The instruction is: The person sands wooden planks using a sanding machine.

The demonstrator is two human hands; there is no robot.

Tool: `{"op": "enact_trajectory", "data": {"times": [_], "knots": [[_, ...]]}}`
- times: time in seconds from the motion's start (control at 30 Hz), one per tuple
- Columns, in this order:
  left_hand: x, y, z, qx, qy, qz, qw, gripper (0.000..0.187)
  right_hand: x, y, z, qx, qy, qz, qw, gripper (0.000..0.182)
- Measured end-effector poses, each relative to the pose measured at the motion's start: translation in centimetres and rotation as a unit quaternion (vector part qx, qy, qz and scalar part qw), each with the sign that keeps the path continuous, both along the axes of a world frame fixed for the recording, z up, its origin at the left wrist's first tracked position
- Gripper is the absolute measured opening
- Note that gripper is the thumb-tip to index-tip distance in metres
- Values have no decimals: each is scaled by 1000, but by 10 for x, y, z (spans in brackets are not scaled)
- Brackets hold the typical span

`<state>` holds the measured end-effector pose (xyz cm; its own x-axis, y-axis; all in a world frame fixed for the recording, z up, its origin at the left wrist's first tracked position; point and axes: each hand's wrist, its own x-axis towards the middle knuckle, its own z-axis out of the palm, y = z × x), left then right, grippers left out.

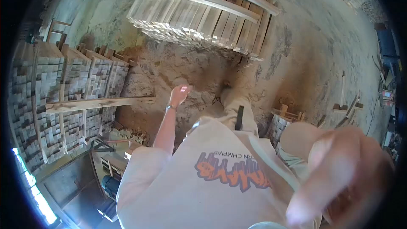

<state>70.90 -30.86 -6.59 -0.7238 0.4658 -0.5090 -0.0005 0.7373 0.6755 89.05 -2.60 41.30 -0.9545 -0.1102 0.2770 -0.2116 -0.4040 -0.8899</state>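
Empty hands (179, 93) above sawdust (178, 70), wood stacks (76, 85)

My right hand (339, 178) sits so near the lens that it blurs; I can't tell whether its fingers grip anything. The fisheye rim cuts off the left wood stack (63, 97). Clutter (388, 89) at far right is too small to identify.

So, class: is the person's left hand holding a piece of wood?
No. The left hand hangs open and empty above the sawdust-covered floor, well apart from the stacked wood beside it.
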Motion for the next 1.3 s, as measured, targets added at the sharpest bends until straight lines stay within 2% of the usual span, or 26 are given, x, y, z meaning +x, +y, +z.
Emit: {"op": "enact_trajectory", "data": {"times": [0.03, 0.07, 0.1, 0.17, 0.23, 0.27, 0.3, 0.33, 0.37, 0.4, 0.43, 0.5, 0.53, 0.6, 0.67, 0.73, 0.8, 0.87, 0.9, 0.97, 1.0, 1.07, 1.1, 1.17, 1.23, 1.3], "knots": [[-9, 18, 7, -7, -14, -27, 1000, 47, 14, 13, -9, -15, 36, -39, 998, 24], [-23, 38, 15, -12, -24, -55, 998, 48, -35, -2, -16, -28, 78, -79, 993, 25], [-33, 51, 14, -14, -23, -55, 998, 48, -39, 5, -25, -46, 115, -117, 985, 26], [-67, 84, 13, 35, 4, -121, 992, 49, -26, 11, -39, -79, 200, -193, 957, 28], [-101, 112, 22, 32, 31, -131, 990, 49, -104, 25, -55, -112, 283, -260, 916, 30], [-119, 120, 27, 28, 51, -144, 988, 48, -119, 38, -63, -130, 323, -292, 891, 31], [-139, 127, 31, 29, 63, -144, 987, 48, -139, 73, -109, -58, 372, -300, 876, 39], [-155, 126, 33, 34, 68, -135, 988, 47, -171, 78, -151, -98, 319, -413, 848, 27], [-173, 126, 36, 38, 71, -129, 988, 46, -191, 76, -187, 13, 1, -571, 821, 29], [-192, 127, 39, 34, 75, -136, 987, 46, -220, 99, -227, 165, -92, -484, 854, 37], [-209, 121, 41, 37, 49, -114, 992, 45, -249, 114, -260, 218, -173, -422, 863, 42], [-259, 128, 52, 36, 21, -101, 994, 44, -290, 147, -356, 469, -245, -406, 745, 56], [-280, 136, 69, 1, 44, -103, 994, 41, -305, 157, -392, 465, -257, -404, 745, 56], [-320, 156, 73, -30, 59, -102, 993, 39, -326, 183, -440, 646, -275, -435, 564, 66], [-368, 180, 65, 27, 175, -128, 976, 38, -332, 198, -464, 649, -316, -392, 570, 65], [-422, 223, 71, 28, 218, -221, 950, 46, -335, 208, -475, 642, -360, -357, 575, 63], [-484, 263, 33, 26, 318, -276, 906, 56, -321, 207, -475, 678, -359, -284, 575, 57], [-531, 303, 6, 12, 433, -282, 856, 59, -302, 191, -466, 667, -384, -255, 585, 55], [-542, 308, 3, 17, 421, -288, 860, 59, -293, 177, -465, 667, -396, -249, 579, 55], [-567, 332, 1, -117, 402, -333, 845, 54, -276, 160, -469, 645, -437, -284, 559, 54], [-572, 331, -6, -114, 390, -334, 851, 54, -271, 161, -463, 649, -444, -274, 554, 54], [-589, 327, -10, -61, 412, -404, 814, 49, -271, 167, -455, 583, -449, -272, 620, 56], [-595, 324, -6, -65, 408, -412, 812, 49, -274, 175, -453, 576, -455, -272, 622, 56], [-596, 318, 5, 27, 300, -497, 814, 46, -278, 216, -451, 512, -439, -350, 650, 62], [-586, 322, 7, 32, 287, -515, 807, 48, -294, 265, -445, 565, -451, -401, 562, 65], [-565, 332, 15, 49, 277, -541, 793, 49, -317, 310, -441, 642, -390, -418, 510, 64]]}}
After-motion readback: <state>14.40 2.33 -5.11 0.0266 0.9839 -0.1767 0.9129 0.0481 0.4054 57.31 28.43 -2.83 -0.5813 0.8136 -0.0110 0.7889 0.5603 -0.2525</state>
